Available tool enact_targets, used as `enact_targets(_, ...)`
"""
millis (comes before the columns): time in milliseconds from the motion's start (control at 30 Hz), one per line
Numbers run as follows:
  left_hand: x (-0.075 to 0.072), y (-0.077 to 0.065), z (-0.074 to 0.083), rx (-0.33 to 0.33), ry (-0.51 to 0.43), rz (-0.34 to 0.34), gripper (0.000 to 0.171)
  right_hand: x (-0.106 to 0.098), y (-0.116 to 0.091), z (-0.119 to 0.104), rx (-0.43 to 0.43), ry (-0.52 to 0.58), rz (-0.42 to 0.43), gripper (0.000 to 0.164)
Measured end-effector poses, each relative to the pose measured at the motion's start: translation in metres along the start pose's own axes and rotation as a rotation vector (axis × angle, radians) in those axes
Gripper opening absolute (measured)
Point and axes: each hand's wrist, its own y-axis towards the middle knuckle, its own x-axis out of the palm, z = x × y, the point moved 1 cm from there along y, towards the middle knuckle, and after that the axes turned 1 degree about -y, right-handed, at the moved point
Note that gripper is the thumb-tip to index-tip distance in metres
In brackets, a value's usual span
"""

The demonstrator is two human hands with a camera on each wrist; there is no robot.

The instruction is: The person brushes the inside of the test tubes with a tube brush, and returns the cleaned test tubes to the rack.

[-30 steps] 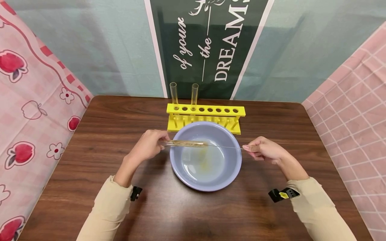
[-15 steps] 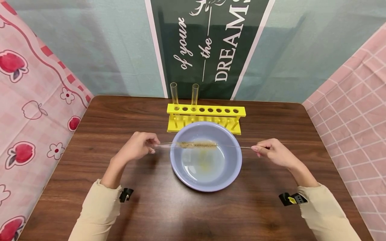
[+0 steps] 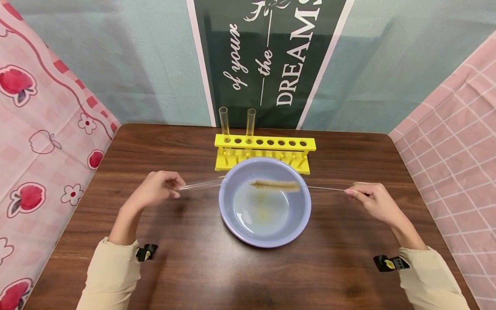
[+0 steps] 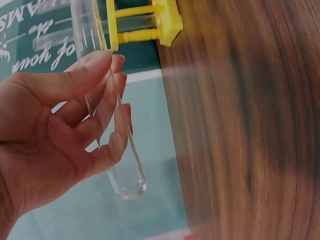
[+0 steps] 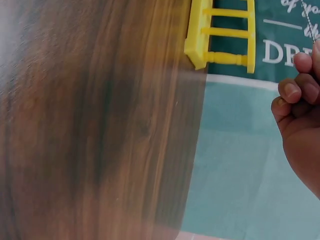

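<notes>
My left hand (image 3: 160,189) holds a clear glass test tube (image 3: 203,184) between thumb and fingers, its mouth over the left rim of the lilac basin (image 3: 226,215). In the left wrist view the tube's rounded bottom (image 4: 131,187) sticks out below the fingers. On the other side, my right hand (image 3: 372,200) pinches the thin wire handle of a test tube brush (image 3: 275,185). The tan bristles hang over the basin, apart from the tube. Shallow, slightly yellowish water (image 3: 263,211) lies in the basin. Only part of the right hand (image 5: 302,95) shows in the right wrist view.
Behind the basin stands a yellow test tube rack (image 3: 279,143) with two upright glass tubes, a left one (image 3: 224,122) and a right one (image 3: 251,125). Patterned cloths hang around the wooden table (image 3: 217,275) at the back and sides.
My hands have moved apart, left hand leftward with the test tube, right hand rightward with the brush. The bristles, inside the tube a second ago, are now out of it.
</notes>
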Motion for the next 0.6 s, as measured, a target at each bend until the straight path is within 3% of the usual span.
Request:
enact_targets(300,0.000,-0.005,-0.002,-0.017,-0.001,0.018,0.020,-0.004,-0.001,-0.020,0.083,-0.004,-0.013,0.030)
enact_targets(600,0.008,-0.004,0.003,0.022,-0.002,0.025,0.021,-0.001,-0.002,-0.019,0.111,0.123,-0.011,0.036)
